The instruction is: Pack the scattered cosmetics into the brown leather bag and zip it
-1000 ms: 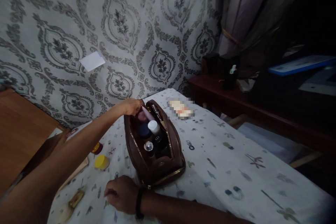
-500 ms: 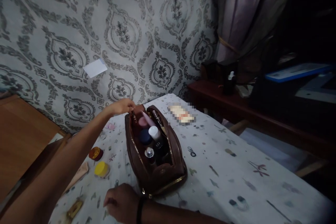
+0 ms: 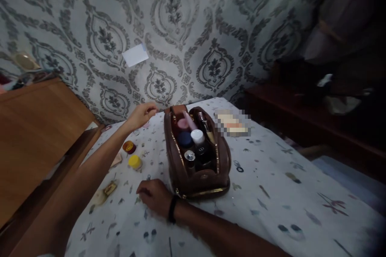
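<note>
A brown makeup bag (image 3: 223, 168) lies unzipped on the cloth, its mouth wide apart. Inside stand a black bottle (image 3: 202, 153) with a white cap, a silver-topped bottle (image 3: 189, 158), a dark blue round lid (image 3: 185, 139) and a pink tube (image 3: 189, 120). My left hand (image 3: 142, 115) hovers just left of the bag's far end, apart from it, with fingers curled together and nothing visible in them. Close to the bag's near left corner, my right hand (image 3: 155, 196) rests on the cloth in a loose fist, a black band round its wrist.
Left of the bag are a yellow-lidded jar (image 3: 135, 162), an amber jar (image 3: 129, 147) and a gold-coloured item (image 3: 110, 187). A blurred-out pale item (image 3: 233, 123) lies to the right. Wooden furniture (image 3: 39, 128) borders the left side, and a patterned wall rises behind.
My left hand has come away from the bag's far end, where its fingers were at the brown flap. My right hand stays beside the bag. The view has turned left.
</note>
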Action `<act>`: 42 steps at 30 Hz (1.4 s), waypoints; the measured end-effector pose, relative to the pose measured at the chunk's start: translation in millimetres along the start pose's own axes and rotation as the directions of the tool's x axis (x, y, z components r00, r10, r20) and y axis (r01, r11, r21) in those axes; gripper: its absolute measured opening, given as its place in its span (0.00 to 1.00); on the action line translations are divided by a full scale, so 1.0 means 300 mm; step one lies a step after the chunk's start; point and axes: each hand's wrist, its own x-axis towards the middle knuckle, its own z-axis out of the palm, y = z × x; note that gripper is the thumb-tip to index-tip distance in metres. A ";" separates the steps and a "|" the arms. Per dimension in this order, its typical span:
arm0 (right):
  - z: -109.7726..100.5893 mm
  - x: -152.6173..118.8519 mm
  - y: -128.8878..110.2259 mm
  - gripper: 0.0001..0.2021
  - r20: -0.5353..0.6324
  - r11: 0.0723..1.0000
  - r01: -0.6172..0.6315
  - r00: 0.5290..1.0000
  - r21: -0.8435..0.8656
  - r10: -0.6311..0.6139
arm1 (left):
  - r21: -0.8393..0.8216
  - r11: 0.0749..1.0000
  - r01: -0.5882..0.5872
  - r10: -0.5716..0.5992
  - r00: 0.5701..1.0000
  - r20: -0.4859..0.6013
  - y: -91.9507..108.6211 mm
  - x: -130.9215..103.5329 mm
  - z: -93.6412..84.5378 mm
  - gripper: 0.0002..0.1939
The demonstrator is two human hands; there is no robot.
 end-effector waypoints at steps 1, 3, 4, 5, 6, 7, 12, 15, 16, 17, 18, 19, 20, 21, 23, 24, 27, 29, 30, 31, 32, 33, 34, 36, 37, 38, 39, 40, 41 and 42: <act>-0.001 0.000 -0.002 0.12 0.002 1.000 0.001 1.000 0.004 -0.001 | -0.002 0.999 0.042 -0.042 0.999 -0.004 -0.031 -0.045 -0.008 0.16; -0.004 -0.003 -0.007 0.11 0.004 1.000 -0.005 1.000 0.015 0.005 | 0.012 0.991 0.130 -0.130 0.992 -0.003 -0.097 -0.140 -0.021 0.17; -0.006 -0.006 -0.009 0.10 0.006 1.000 -0.008 1.000 0.023 0.008 | 0.025 0.985 0.173 -0.173 0.985 -0.007 -0.130 -0.188 -0.025 0.16; -0.008 -0.009 -0.011 0.09 0.005 0.999 -0.012 1.000 0.032 0.012 | 0.041 0.975 0.216 -0.216 0.976 -0.014 -0.163 -0.236 -0.027 0.16; -0.009 -0.012 -0.013 0.09 0.003 0.999 -0.015 1.000 0.039 0.015 | 0.055 0.965 0.257 -0.256 0.966 -0.021 -0.195 -0.283 -0.026 0.16; -0.011 -0.016 -0.015 0.09 0.000 0.999 -0.019 1.000 0.042 0.019 | 0.065 0.954 0.294 -0.292 0.956 -0.030 -0.226 -0.327 -0.021 0.15; -0.013 -0.038 -0.027 0.08 0.001 0.999 -0.013 1.000 0.034 0.013 | 0.069 0.902 0.426 -0.425 0.905 -0.039 -0.346 -0.492 0.040 0.15; -0.015 -0.048 -0.035 0.08 0.007 1.000 -0.011 1.000 0.004 0.011 | 0.081 0.873 0.480 -0.479 0.877 -0.035 -0.382 -0.533 0.094 0.18; -0.016 -0.050 -0.037 0.08 0.011 1.000 -0.005 1.000 -0.013 0.005 | 0.089 0.865 0.494 -0.493 0.870 -0.032 -0.389 -0.539 0.112 0.21; -0.018 -0.051 -0.039 0.09 0.015 0.999 0.002 1.000 -0.034 -0.001 | 0.098 0.858 0.504 -0.504 0.863 -0.028 -0.393 -0.542 0.130 0.23; -0.019 -0.050 -0.041 0.09 0.024 0.998 0.005 1.000 -0.055 -0.004 | 0.108 0.851 0.514 -0.515 0.857 -0.023 -0.396 -0.543 0.147 0.26; -0.020 -0.047 -0.043 0.09 0.038 0.997 0.004 0.999 -0.079 -0.001 | 0.118 0.844 0.523 -0.525 0.851 -0.018 -0.398 -0.544 0.164 0.28; -0.020 -0.044 -0.047 0.09 0.051 0.995 -0.002 0.999 -0.103 0.007 | 0.129 0.836 0.533 -0.536 0.844 -0.013 -0.400 -0.543 0.179 0.29; -0.018 -0.039 -0.051 0.10 0.062 0.992 -0.009 0.998 -0.128 0.017 | 0.139 0.829 0.542 -0.546 0.837 -0.009 -0.402 -0.542 0.193 0.29; -0.008 -0.029 -0.064 0.11 0.079 0.985 -0.013 0.997 -0.172 0.026 | 0.154 0.815 0.559 -0.564 0.825 -0.007 -0.406 -0.541 0.215 0.28; 0.000 -0.024 -0.072 0.11 0.084 0.982 -0.006 0.996 -0.190 0.023 | 0.158 0.810 0.564 -0.570 0.822 -0.010 -0.407 -0.541 0.223 0.28; 0.041 -0.014 -0.098 0.11 0.097 0.977 0.019 0.995 -0.214 0.002 | 0.163 0.804 0.572 -0.576 0.817 -0.027 -0.409 -0.544 0.235 0.26; 0.073 -0.013 -0.111 0.12 0.101 0.975 0.031 0.995 -0.219 -0.009 | 0.163 0.801 0.576 -0.578 0.815 -0.037 -0.405 -0.547 0.237 0.24; 0.089 -0.014 -0.115 0.13 0.101 0.974 0.037 0.995 -0.223 -0.015 | 0.163 0.799 0.579 -0.581 0.813 -0.042 -0.403 -0.549 0.236 0.24; 0.103 -0.017 -0.115 0.13 0.100 0.973 0.043 0.995 -0.226 -0.020 | 0.164 0.796 0.583 -0.584 0.810 -0.049 -0.399 -0.551 0.236 0.23; 0.115 -0.021 -0.114 0.13 0.098 0.972 0.048 0.995 -0.231 -0.026 | 0.164 0.792 0.588 -0.587 0.808 -0.057 -0.396 -0.552 0.236 0.22; 0.124 -0.026 -0.110 0.14 0.093 0.970 0.054 0.995 -0.236 -0.032 | 0.165 0.788 0.593 -0.591 0.804 -0.066 -0.392 -0.553 0.237 0.22; 0.131 -0.032 -0.105 0.14 0.086 0.969 0.058 0.996 -0.241 -0.039 | 0.166 0.784 0.598 -0.595 0.800 -0.076 -0.389 -0.553 0.237 0.22; 0.138 -0.044 -0.094 0.13 0.072 0.966 0.067 0.996 -0.248 -0.051 | 0.168 0.778 0.606 -0.600 0.795 -0.092 -0.385 -0.553 0.239 0.21; 0.139 -0.049 -0.089 0.13 0.068 0.966 0.072 0.996 -0.249 -0.056 | 0.168 0.777 0.607 -0.600 0.794 -0.096 -0.383 -0.552 0.240 0.21; 0.139 -0.053 -0.085 0.13 0.067 0.966 0.076 0.996 -0.248 -0.061 | 0.168 0.777 0.607 -0.600 0.794 -0.099 -0.382 -0.552 0.240 0.20; 0.138 -0.055 -0.082 0.13 0.065 0.966 0.080 0.996 -0.246 -0.066 | 0.167 0.777 0.607 -0.599 0.795 -0.101 -0.381 -0.551 0.240 0.20; 0.136 -0.057 -0.080 0.13 0.065 0.966 0.082 0.996 -0.244 -0.068 | 0.165 0.779 0.605 -0.597 0.796 -0.103 -0.380 -0.551 0.240 0.20; 0.134 -0.058 -0.080 0.13 0.064 0.967 0.083 0.995 -0.242 -0.070 | 0.161 0.781 0.604 -0.595 0.797 -0.105 -0.379 -0.552 0.240 0.20; 0.132 -0.058 -0.080 0.13 0.063 0.967 0.084 0.996 -0.240 -0.070 | 0.156 0.784 0.601 -0.591 0.799 -0.108 -0.377 -0.553 0.239 0.20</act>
